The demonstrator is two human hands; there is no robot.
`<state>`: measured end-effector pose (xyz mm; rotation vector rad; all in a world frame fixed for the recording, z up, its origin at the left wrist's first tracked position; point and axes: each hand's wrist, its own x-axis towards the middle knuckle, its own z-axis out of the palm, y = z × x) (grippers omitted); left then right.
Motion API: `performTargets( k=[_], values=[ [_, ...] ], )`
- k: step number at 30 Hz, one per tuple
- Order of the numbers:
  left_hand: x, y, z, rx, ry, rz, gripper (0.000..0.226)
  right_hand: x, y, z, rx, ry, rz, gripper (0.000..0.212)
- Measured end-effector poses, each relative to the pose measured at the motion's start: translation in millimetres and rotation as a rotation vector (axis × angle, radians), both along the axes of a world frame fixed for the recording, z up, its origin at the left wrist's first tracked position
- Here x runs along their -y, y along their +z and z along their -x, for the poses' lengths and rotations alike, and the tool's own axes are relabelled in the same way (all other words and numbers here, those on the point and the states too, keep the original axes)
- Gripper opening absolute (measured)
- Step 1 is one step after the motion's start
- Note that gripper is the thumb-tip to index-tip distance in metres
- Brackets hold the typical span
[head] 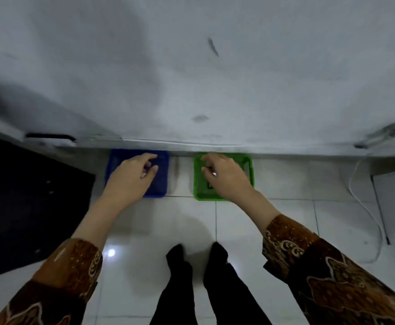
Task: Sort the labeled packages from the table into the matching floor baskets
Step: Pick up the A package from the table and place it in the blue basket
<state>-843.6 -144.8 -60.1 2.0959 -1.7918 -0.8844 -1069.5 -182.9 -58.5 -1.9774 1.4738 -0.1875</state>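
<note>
Small dark package [209, 185] lies in square green plastic basket [248, 160], under right hand [224, 177]. Square blue plastic basket [114, 160] under left hand [133, 174]. Both hands loosely curled, apparently empty. Risk: blur hides labels; later package may land in wrong basket.

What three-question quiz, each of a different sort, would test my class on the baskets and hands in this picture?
1. True or false: the blue basket sits to the left of the green basket.
2. The right hand is above which basket? A blue, B green.
3. Fill in: the left hand is above the ____ basket.

Key: 1 true; 2 B; 3 blue.
</note>
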Motion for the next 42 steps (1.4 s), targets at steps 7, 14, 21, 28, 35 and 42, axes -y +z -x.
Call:
performTargets(
  k=[7, 14, 21, 28, 35, 42],
  values=[
    [-108, 144, -91, 0.061, 0.290, 0.250, 0.032, -51, 131, -110, 0.205, 0.231, 0.126, 0.023],
    [-264, 192, -244, 0.099, 0.599, 0.331, 0.031, -149, 176, -301, 0.354, 0.506, 0.219, 0.021],
    [-411, 196, -388, 0.160, 0.800, 0.357, 0.027, -256, 175, -474, 0.342, 0.629, 0.170, 0.022],
    [-467, 177, -506, 0.170, 0.862, 0.315, 0.024, -304, 158, -600, 0.355, 0.680, 0.121, 0.022],
    [-442, 160, -654, 0.176, 0.765, 0.321, 0.022, -279, 135, -749, 0.374, 0.613, 0.105, 0.022],
    [-394, 161, -798, 0.172, 0.613, 0.232, 0.023, -235, 132, -882, 0.308, 0.492, 0.085, 0.027]
  ],
)
